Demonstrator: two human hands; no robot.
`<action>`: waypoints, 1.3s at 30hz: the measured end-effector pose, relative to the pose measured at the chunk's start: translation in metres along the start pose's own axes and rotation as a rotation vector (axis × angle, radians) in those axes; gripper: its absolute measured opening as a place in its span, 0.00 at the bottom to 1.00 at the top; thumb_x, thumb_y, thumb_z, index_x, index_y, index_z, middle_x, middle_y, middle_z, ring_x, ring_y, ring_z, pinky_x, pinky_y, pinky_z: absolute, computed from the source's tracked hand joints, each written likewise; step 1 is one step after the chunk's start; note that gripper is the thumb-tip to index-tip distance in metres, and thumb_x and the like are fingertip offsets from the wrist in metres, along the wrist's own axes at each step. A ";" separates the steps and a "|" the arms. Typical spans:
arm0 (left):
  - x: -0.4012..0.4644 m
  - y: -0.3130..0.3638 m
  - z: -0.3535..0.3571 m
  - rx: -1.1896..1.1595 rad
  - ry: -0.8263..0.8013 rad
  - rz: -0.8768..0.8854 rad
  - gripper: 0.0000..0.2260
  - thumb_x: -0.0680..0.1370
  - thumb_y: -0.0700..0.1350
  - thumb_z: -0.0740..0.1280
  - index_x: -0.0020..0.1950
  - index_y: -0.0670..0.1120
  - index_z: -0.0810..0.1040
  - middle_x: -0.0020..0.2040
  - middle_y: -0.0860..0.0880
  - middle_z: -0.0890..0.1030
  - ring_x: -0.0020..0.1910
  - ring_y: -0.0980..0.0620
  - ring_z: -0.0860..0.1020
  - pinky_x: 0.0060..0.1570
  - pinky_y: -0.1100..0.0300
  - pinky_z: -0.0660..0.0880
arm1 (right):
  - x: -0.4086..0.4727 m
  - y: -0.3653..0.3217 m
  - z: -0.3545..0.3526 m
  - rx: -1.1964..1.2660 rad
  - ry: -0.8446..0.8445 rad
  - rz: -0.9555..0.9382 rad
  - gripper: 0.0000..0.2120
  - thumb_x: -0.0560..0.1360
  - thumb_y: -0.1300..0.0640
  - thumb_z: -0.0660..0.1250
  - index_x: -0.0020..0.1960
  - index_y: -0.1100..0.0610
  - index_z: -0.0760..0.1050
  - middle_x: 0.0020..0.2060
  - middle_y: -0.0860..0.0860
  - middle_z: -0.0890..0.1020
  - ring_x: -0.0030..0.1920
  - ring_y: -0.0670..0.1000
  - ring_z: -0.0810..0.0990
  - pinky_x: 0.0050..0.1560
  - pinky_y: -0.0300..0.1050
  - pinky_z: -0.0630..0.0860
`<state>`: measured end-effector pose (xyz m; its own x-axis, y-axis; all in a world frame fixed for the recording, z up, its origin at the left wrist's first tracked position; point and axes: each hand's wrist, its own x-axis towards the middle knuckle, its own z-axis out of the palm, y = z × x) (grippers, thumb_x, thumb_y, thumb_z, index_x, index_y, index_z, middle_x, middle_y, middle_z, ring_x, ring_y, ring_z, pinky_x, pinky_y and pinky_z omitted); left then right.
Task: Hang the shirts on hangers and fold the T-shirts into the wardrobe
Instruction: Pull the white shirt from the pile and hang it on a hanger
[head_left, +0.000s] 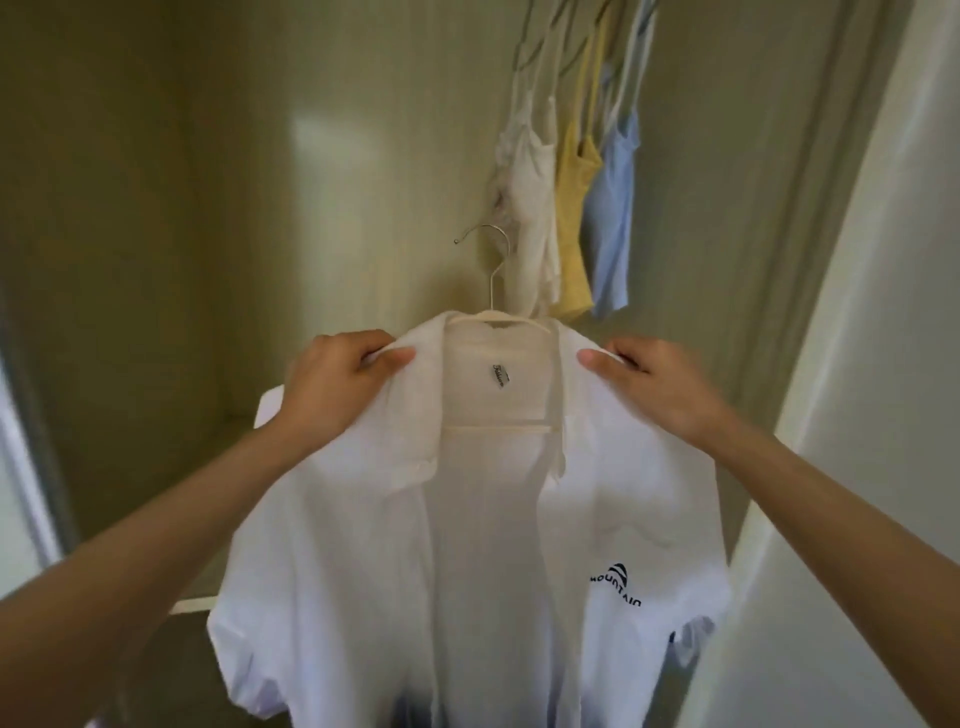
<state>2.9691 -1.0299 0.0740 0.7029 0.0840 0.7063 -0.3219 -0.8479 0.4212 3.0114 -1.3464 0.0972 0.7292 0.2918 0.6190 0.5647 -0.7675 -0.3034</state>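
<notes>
- Fingers of the left hand (332, 384) and right hand (657, 382) pinch the white shirt (467, 545) at its shoulders, on a hanger (493, 317).
- Far right, camisoles (571, 208) hang in the wardrobe (156, 208).

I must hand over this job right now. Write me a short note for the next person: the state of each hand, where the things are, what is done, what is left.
Left hand: grips the left shoulder of the white shirt near the collar.
Right hand: grips the right shoulder the same way.
The shirt, open at the front, already sits on a cream hanger, held up in front of the open wardrobe. The hanger's hook is free, not on any rail.
Three strappy tops, white, yellow and blue, hang at the back right.
Done: shirt on hanger.
Left: hook it up inside; no folded T-shirts are in view.
</notes>
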 end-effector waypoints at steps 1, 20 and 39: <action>0.000 -0.002 -0.007 0.030 0.014 -0.006 0.19 0.77 0.62 0.60 0.36 0.49 0.76 0.30 0.52 0.73 0.35 0.50 0.72 0.34 0.58 0.64 | 0.008 -0.001 0.003 0.061 -0.032 -0.012 0.24 0.79 0.41 0.62 0.31 0.55 0.62 0.27 0.50 0.70 0.32 0.52 0.71 0.38 0.51 0.68; 0.093 -0.062 -0.082 0.205 -0.014 -0.015 0.16 0.84 0.54 0.54 0.37 0.54 0.65 0.38 0.46 0.77 0.42 0.41 0.77 0.39 0.53 0.66 | 0.014 -0.125 -0.055 1.156 -0.578 0.148 0.32 0.53 0.61 0.72 0.58 0.56 0.81 0.50 0.57 0.85 0.47 0.56 0.85 0.43 0.47 0.82; 0.147 0.051 -0.112 -0.197 0.127 -0.142 0.12 0.82 0.47 0.58 0.58 0.41 0.76 0.54 0.44 0.79 0.50 0.46 0.76 0.48 0.57 0.70 | 0.047 -0.247 -0.081 1.211 -0.298 0.286 0.07 0.70 0.68 0.58 0.45 0.59 0.69 0.34 0.54 0.73 0.33 0.52 0.73 0.35 0.41 0.72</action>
<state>2.9849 -1.0022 0.2635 0.6686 0.2700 0.6928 -0.3516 -0.7062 0.6145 2.8743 -1.1892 0.2598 0.8519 0.4396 0.2846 0.2493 0.1374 -0.9586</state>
